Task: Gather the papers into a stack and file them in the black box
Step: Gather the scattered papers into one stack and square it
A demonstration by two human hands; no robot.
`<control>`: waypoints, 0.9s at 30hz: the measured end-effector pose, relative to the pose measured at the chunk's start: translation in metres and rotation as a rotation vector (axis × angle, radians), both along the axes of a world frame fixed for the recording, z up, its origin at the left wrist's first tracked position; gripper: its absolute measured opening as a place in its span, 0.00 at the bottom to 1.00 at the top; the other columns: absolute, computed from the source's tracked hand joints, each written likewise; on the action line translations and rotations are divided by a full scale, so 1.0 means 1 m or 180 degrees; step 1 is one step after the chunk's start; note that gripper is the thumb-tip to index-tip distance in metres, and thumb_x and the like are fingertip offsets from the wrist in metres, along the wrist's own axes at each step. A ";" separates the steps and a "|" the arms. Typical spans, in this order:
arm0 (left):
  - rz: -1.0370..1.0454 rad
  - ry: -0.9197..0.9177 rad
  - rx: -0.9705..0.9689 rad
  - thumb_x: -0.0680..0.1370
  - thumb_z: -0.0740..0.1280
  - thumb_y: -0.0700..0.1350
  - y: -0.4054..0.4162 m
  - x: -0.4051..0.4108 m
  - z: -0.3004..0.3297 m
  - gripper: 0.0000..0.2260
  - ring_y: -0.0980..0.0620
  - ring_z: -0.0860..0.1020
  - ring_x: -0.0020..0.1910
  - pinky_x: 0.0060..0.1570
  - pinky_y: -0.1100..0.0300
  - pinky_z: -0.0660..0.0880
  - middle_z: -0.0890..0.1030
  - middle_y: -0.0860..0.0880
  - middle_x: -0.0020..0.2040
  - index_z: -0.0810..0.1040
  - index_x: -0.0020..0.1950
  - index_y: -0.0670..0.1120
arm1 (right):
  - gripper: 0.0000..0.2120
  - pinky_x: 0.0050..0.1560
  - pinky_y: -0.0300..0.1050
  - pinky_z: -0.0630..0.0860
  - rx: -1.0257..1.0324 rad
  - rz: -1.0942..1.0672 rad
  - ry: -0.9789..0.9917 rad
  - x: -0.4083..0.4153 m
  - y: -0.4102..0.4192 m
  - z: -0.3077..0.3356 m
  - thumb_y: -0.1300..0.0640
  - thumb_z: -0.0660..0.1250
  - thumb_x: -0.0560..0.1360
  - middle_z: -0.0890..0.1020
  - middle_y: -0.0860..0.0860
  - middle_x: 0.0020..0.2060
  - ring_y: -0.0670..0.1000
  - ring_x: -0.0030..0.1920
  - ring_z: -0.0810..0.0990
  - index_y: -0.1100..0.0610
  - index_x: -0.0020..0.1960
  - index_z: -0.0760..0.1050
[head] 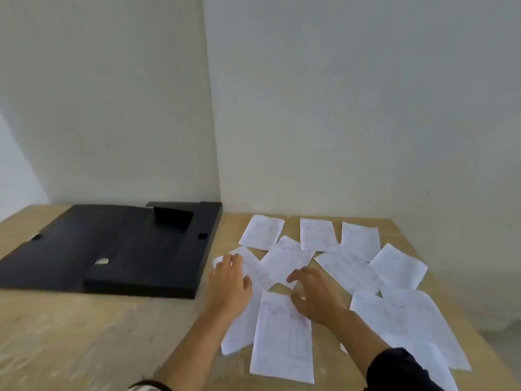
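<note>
Several white printed papers (283,337) lie scattered over the right half of the wooden table, some overlapping. The black box (135,249) lies flat and open at the table's left rear, its flap spread toward the left. My left hand (229,280) rests palm down on a paper near the box's right edge, fingers spread. My right hand (315,294) hovers over the middle papers with fingers curled and apart, touching the corner of one sheet (287,259). Neither hand has lifted a paper.
The wooden table (84,334) stands in a corner of two white walls. Its right edge (479,342) runs close beside the outermost papers. Bare tabletop lies in front of the box at the left.
</note>
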State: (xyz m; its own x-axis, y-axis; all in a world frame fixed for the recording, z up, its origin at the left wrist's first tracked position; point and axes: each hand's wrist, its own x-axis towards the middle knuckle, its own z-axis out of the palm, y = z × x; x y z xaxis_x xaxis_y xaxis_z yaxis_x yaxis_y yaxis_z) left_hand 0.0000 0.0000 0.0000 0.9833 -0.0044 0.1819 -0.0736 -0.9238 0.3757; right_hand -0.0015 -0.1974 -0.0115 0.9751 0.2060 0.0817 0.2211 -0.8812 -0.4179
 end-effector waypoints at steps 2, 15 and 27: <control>0.0165 0.0318 0.0126 0.78 0.59 0.51 -0.002 -0.007 -0.013 0.19 0.48 0.72 0.62 0.61 0.55 0.72 0.69 0.48 0.67 0.64 0.67 0.47 | 0.18 0.62 0.45 0.69 -0.0154 0.0172 0.0276 -0.005 -0.003 -0.008 0.45 0.65 0.72 0.75 0.45 0.61 0.48 0.62 0.72 0.48 0.60 0.72; 0.0652 0.0819 -0.0785 0.79 0.53 0.57 -0.007 -0.011 -0.025 0.23 0.39 0.52 0.74 0.73 0.45 0.54 0.49 0.40 0.77 0.63 0.73 0.49 | 0.12 0.42 0.40 0.71 0.0528 -0.0154 0.0121 0.029 0.005 -0.014 0.51 0.73 0.67 0.72 0.48 0.45 0.49 0.43 0.73 0.53 0.44 0.71; 0.0902 0.0507 -0.1250 0.66 0.76 0.45 -0.014 0.014 -0.020 0.37 0.47 0.69 0.63 0.63 0.53 0.66 0.72 0.46 0.64 0.60 0.69 0.46 | 0.15 0.62 0.51 0.65 0.0168 -0.0029 -0.0048 0.063 0.032 -0.030 0.45 0.60 0.75 0.78 0.48 0.59 0.52 0.64 0.71 0.46 0.61 0.70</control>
